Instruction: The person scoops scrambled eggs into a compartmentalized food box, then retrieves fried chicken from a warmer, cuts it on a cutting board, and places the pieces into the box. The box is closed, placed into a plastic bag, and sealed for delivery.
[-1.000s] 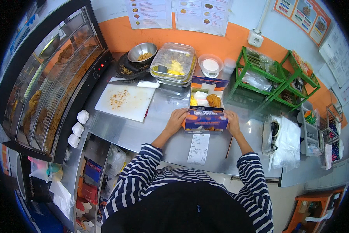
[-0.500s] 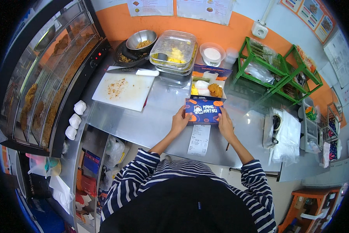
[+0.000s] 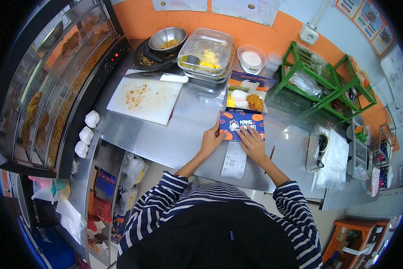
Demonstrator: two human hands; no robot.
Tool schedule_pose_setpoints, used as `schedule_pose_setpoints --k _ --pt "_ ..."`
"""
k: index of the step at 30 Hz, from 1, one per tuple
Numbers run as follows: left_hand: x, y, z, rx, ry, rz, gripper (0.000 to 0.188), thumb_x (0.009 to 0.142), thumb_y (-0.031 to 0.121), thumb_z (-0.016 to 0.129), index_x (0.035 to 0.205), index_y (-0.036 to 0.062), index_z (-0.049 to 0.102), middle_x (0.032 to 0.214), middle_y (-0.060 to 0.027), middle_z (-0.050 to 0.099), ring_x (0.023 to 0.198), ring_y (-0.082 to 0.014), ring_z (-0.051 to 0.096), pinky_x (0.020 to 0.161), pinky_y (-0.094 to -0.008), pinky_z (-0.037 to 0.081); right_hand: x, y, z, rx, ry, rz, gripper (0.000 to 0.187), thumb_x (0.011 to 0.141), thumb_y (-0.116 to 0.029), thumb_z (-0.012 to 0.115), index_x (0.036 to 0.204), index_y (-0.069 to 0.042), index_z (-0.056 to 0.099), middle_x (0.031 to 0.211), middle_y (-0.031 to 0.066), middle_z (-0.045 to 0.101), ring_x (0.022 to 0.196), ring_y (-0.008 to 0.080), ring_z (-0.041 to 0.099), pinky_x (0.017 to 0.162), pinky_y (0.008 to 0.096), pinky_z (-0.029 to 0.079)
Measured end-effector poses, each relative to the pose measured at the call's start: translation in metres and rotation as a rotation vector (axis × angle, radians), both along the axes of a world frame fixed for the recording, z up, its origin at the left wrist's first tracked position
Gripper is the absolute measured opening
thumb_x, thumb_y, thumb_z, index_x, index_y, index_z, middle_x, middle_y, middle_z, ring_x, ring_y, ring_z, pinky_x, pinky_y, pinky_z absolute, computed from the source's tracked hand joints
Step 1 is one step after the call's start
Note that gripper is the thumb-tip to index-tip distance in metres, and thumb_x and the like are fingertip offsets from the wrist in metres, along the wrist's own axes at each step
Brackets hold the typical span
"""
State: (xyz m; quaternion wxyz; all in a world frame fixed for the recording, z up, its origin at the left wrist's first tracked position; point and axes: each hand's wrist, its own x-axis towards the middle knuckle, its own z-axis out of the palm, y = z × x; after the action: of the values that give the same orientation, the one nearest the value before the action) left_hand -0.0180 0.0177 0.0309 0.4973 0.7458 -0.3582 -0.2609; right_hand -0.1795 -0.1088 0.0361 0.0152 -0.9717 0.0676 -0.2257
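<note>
A closed blue cardboard meal box (image 3: 241, 122) with orange patterns lies in front of me on the steel counter. My left hand (image 3: 213, 138) grips its left front corner, fingers along the side and thumb at the front. Flat on the lid's front right part, my right hand (image 3: 253, 143) has its fingers stretched out. Just behind stands an open meal box (image 3: 241, 109), its lid tipped back, holding a white rice mound, golden fried food (image 3: 255, 102) and something yellow. A long paper receipt (image 3: 234, 161) lies in front of the closed box, toward the counter's edge.
A white cutting board (image 3: 144, 96) with crumbs and a knife (image 3: 165, 77) lies left. Behind are a metal bowl (image 3: 167, 39), glass containers (image 3: 206, 49) and a kitchen scale (image 3: 251, 67). Green baskets (image 3: 304, 74) and plastic bags (image 3: 333, 157) stand right; a heated display case (image 3: 67, 89) borders the left.
My right hand has moved from the closed box's right side onto the front of its lid. The left hand stays at the left side. The whole view has shifted slightly.
</note>
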Motion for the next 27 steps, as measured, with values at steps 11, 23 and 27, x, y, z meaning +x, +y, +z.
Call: schedule_pose_setpoints --k 11,23,27 --pt "0.061 -0.1 -0.003 -0.119 -0.343 0.15 0.045 0.071 0.024 0.06 0.103 -0.0067 0.053 0.092 -0.0229 0.059 0.083 -0.0392 0.057 0.076 -0.0392 0.046 0.04 -0.097 0.015 0.325 -0.398 -0.646 0.02 0.073 -0.02 0.055 0.071 -0.001 0.063 0.072 0.0183 0.061 0.063 0.0283 0.06 0.059 0.0365 0.046" --pt "0.109 -0.137 0.011 0.149 -0.41 -0.149 0.022 0.068 0.017 0.056 0.079 -0.0004 0.064 0.069 -0.0205 0.061 0.065 -0.0301 0.063 0.062 -0.0361 0.05 0.041 -0.159 0.013 0.561 -0.107 -0.606 0.029 0.07 -0.019 0.052 0.06 0.006 0.059 0.059 0.0237 0.055 0.055 0.0355 0.058 0.055 0.0403 0.046" --pt "0.105 -0.118 0.051 0.091 -0.247 -0.168 0.019 0.07 0.012 0.051 0.073 -0.0021 0.063 0.057 -0.0152 0.061 0.049 -0.02 0.062 0.05 -0.0291 0.05 0.018 -0.131 0.052 0.648 -0.315 -0.64 0.029 0.071 -0.016 0.051 0.055 0.007 0.057 0.047 0.019 0.052 0.043 0.0286 0.057 0.048 0.0371 0.046"
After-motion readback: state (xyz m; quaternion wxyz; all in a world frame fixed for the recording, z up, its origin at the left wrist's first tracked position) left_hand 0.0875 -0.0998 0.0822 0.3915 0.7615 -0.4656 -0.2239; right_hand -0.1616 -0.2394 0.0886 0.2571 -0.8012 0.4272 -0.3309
